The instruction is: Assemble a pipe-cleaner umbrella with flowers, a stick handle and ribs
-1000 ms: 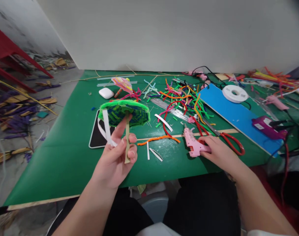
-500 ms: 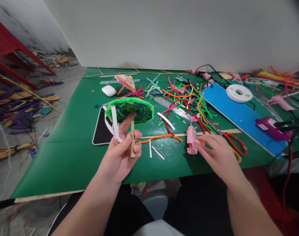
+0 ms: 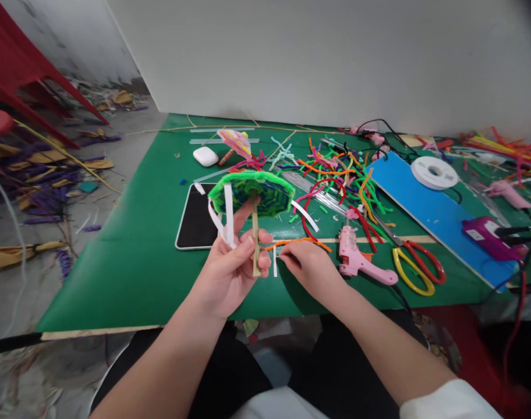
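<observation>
My left hand is closed around the thin pale stick of a small umbrella with a fuzzy green and blue canopy. One finger reaches up beneath the canopy. White strips hang from the canopy's left side and run down to my thumb. My right hand is low over the table, its fingertips pinched together right beside a short white strip. What lies between those fingertips is hidden. A pink glue gun lies on its side to the right of this hand.
Scissors with red and yellow handles lie at the right. Behind are a heap of pipe cleaners, a blue board, a white spool and a purple power block. A black-screened phone lies left, near a white case.
My right hand has let go of the glue gun, leaving it on the table, and moved left to the short white strips. My left hand still holds the umbrella. The view has shifted slightly.
</observation>
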A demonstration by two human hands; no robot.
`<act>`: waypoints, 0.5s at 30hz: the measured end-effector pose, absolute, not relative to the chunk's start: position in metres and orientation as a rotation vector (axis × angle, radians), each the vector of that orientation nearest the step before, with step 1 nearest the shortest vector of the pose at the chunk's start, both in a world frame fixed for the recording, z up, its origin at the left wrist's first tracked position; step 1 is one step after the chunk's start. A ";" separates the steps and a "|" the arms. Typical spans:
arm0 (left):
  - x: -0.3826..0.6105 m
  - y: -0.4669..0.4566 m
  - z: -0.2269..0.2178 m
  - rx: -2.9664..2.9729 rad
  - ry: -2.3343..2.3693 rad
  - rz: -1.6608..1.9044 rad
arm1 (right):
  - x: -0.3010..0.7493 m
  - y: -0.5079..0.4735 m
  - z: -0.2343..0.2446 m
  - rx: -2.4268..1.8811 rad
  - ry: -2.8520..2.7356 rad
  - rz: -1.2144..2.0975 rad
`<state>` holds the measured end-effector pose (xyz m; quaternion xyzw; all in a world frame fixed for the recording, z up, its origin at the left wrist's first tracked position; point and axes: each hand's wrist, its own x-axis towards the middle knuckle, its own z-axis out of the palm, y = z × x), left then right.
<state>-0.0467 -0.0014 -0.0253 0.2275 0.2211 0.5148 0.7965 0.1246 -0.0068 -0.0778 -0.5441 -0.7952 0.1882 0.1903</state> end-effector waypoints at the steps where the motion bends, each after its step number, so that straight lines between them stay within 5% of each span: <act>1: -0.047 -0.001 -0.025 0.487 0.474 1.105 | 0.125 -0.007 -0.074 -1.536 -2.183 0.588; 9: -0.048 -0.001 -0.028 0.479 0.433 1.109 | 0.129 0.003 -0.065 -1.554 -2.043 0.642; 15: -0.049 -0.002 -0.026 0.474 0.423 1.097 | 0.134 0.005 -0.069 -1.470 -1.852 1.009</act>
